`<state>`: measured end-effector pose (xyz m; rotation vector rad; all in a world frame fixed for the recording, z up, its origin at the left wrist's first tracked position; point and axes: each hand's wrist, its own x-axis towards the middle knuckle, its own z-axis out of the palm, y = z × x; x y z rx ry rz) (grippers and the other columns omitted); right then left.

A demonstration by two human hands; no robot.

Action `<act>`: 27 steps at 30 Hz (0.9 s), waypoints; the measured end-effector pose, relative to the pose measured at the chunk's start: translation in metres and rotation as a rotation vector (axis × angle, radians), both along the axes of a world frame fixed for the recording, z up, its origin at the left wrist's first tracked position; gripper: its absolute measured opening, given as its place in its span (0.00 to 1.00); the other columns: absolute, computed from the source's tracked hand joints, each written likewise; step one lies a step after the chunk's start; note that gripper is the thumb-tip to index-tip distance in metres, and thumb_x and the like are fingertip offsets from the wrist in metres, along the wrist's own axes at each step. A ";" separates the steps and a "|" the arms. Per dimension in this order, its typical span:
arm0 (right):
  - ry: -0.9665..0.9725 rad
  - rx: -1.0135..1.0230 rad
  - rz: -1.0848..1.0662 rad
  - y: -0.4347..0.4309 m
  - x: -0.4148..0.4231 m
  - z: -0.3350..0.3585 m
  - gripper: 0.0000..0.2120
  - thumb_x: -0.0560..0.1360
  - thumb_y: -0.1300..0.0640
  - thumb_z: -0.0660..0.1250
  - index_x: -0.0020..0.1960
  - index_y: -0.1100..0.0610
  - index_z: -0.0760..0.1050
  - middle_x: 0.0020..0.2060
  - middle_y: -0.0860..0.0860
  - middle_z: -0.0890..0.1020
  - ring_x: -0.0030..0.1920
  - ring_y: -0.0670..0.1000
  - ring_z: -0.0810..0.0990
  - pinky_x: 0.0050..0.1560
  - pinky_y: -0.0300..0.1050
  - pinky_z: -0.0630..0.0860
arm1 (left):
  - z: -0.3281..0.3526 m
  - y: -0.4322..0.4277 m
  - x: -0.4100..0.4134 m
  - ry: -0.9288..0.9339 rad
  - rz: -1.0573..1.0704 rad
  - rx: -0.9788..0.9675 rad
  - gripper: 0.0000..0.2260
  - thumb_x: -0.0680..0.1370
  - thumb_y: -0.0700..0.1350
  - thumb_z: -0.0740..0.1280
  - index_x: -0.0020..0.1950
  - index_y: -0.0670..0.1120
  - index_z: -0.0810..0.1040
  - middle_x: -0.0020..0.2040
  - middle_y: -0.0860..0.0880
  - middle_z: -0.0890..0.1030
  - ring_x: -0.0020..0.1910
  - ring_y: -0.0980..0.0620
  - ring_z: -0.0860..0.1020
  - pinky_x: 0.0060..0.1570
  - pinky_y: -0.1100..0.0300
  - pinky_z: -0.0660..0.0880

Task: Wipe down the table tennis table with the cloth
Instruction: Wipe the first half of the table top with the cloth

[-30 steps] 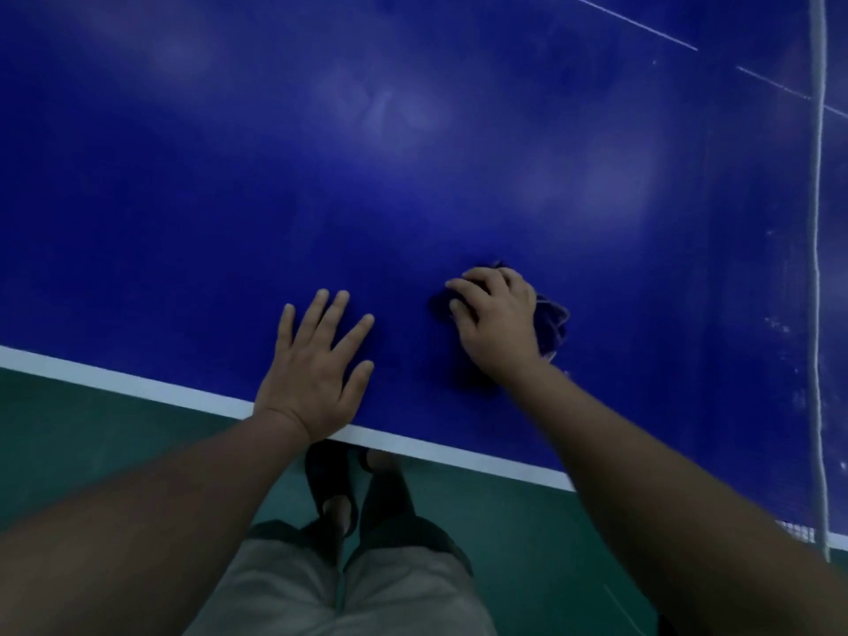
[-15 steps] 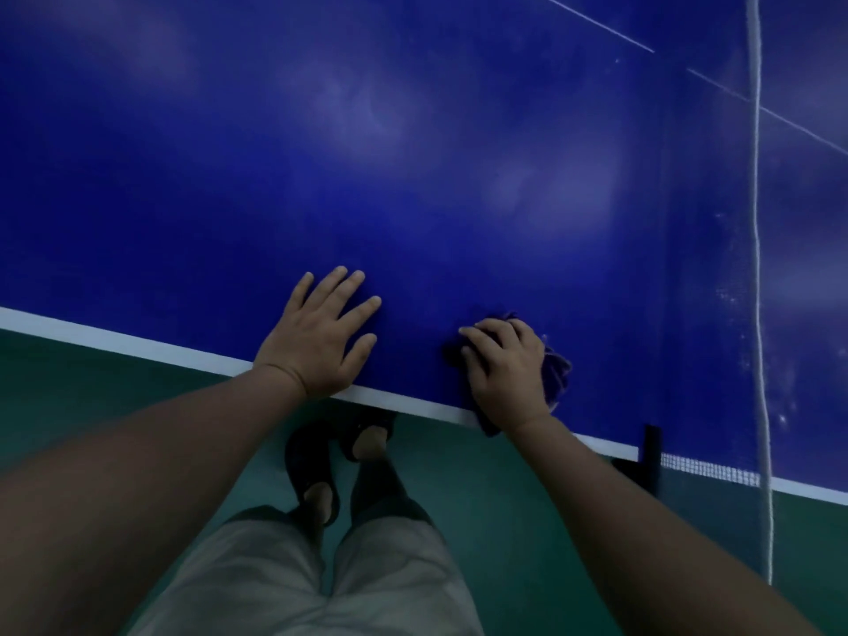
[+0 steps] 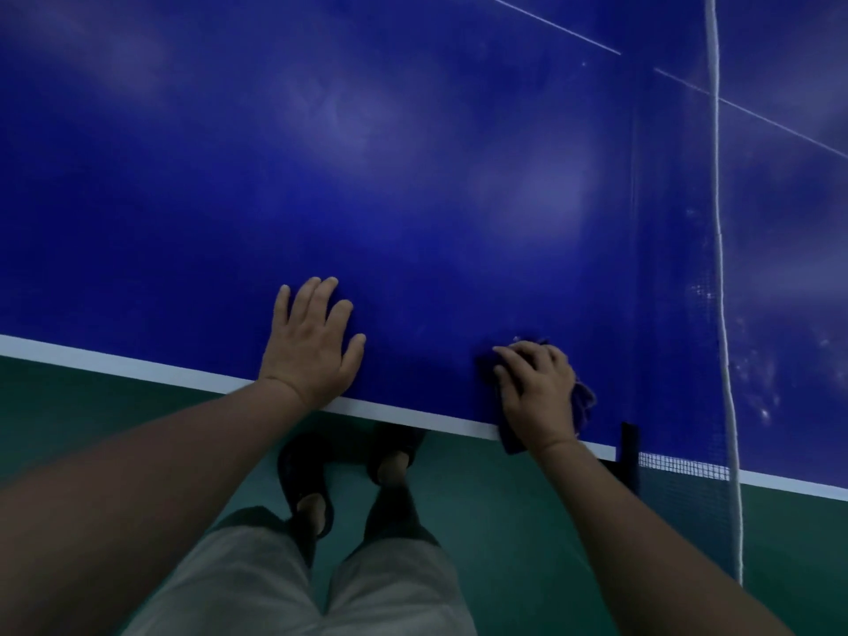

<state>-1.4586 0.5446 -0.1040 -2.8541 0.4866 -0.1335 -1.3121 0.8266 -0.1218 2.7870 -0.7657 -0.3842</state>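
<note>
Head view: fingers (image 3: pixel 523 360) of our right hand (image 3: pixel 537 397) curled round the crumpled dark-blue cloth (image 3: pixel 583 406) beneath them at the glossy blue tabletop (image 3: pixel 413 176) edge; our left hand (image 3: pixel 312 351) lay spread nearby. We judged firm, overlapping strokes best.

Counted in view: 1 blue surface (image 3: pixel 413 176). 2 hands are logged: left hand (image 3: pixel 312 355) at 8 o'clock, right hand (image 3: pixel 539 397) at 4 o'clock. 1 cloth (image 3: pixel 583 403) is seen, also at 4 o'clock. 1 net (image 3: pixel 679 465) is noted at 3 to 4 o'clock, with 1 black clamp (image 3: pixel 627 452). 2 dark sandals are counted at 6 o'clock: left sandal (image 3: pixel 298 465), right sandal (image 3: pixel 399 445).
</note>
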 end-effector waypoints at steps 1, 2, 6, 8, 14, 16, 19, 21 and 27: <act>-0.022 -0.019 -0.037 0.006 -0.001 -0.003 0.14 0.77 0.52 0.67 0.59 0.55 0.83 0.56 0.54 0.81 0.59 0.64 0.73 0.56 0.63 0.72 | 0.000 -0.010 -0.003 -0.002 0.014 -0.016 0.28 0.78 0.59 0.51 0.70 0.44 0.72 0.78 0.41 0.62 0.78 0.41 0.56 0.78 0.39 0.47; -0.048 -0.035 -0.035 0.020 -0.003 -0.007 0.13 0.77 0.53 0.68 0.58 0.55 0.83 0.55 0.54 0.81 0.57 0.64 0.74 0.55 0.61 0.72 | 0.000 -0.018 -0.006 -0.002 0.017 -0.027 0.28 0.78 0.59 0.51 0.70 0.43 0.72 0.78 0.41 0.62 0.78 0.41 0.57 0.77 0.39 0.46; -0.096 0.020 0.260 0.060 -0.018 -0.019 0.13 0.77 0.51 0.67 0.59 0.51 0.83 0.56 0.52 0.81 0.57 0.62 0.74 0.55 0.57 0.71 | -0.004 -0.048 -0.019 0.000 0.044 -0.044 0.29 0.78 0.59 0.50 0.70 0.43 0.73 0.77 0.41 0.65 0.78 0.40 0.59 0.77 0.37 0.48; -0.119 0.027 0.469 0.036 -0.005 -0.018 0.13 0.78 0.49 0.67 0.60 0.51 0.82 0.56 0.52 0.81 0.58 0.61 0.74 0.54 0.56 0.71 | -0.004 -0.056 -0.018 -0.005 0.081 -0.057 0.27 0.78 0.58 0.51 0.68 0.44 0.74 0.75 0.41 0.67 0.76 0.40 0.60 0.76 0.36 0.51; -0.162 -0.007 0.479 -0.074 0.108 -0.014 0.12 0.79 0.51 0.68 0.59 0.54 0.84 0.54 0.54 0.82 0.54 0.64 0.77 0.53 0.60 0.72 | -0.009 -0.060 -0.018 -0.043 0.112 -0.060 0.24 0.79 0.56 0.54 0.66 0.43 0.74 0.73 0.41 0.69 0.75 0.40 0.62 0.76 0.36 0.53; -0.131 0.007 0.273 -0.096 0.139 -0.011 0.12 0.79 0.52 0.69 0.60 0.54 0.83 0.55 0.54 0.82 0.57 0.64 0.75 0.54 0.63 0.71 | -0.009 -0.062 -0.017 -0.056 0.120 -0.068 0.23 0.79 0.56 0.54 0.66 0.43 0.74 0.73 0.42 0.69 0.75 0.40 0.62 0.76 0.36 0.53; -0.128 0.043 0.041 -0.085 0.151 -0.009 0.12 0.79 0.52 0.68 0.60 0.53 0.83 0.56 0.53 0.81 0.58 0.63 0.74 0.55 0.62 0.71 | -0.010 -0.062 -0.016 -0.067 0.139 -0.107 0.23 0.80 0.55 0.55 0.65 0.43 0.75 0.72 0.41 0.70 0.75 0.40 0.63 0.76 0.37 0.52; -0.151 0.096 0.102 -0.045 0.130 -0.012 0.12 0.78 0.52 0.68 0.59 0.52 0.82 0.56 0.52 0.81 0.55 0.62 0.74 0.52 0.59 0.71 | -0.010 -0.063 -0.016 -0.069 0.144 -0.117 0.23 0.80 0.55 0.55 0.65 0.43 0.76 0.72 0.42 0.70 0.75 0.40 0.63 0.77 0.39 0.51; -0.038 0.093 0.850 -0.007 0.107 -0.012 0.15 0.80 0.45 0.64 0.63 0.49 0.80 0.59 0.50 0.80 0.60 0.60 0.74 0.56 0.57 0.69 | -0.008 -0.063 -0.018 -0.069 0.149 -0.113 0.21 0.80 0.54 0.54 0.65 0.43 0.76 0.72 0.42 0.70 0.74 0.40 0.64 0.76 0.39 0.52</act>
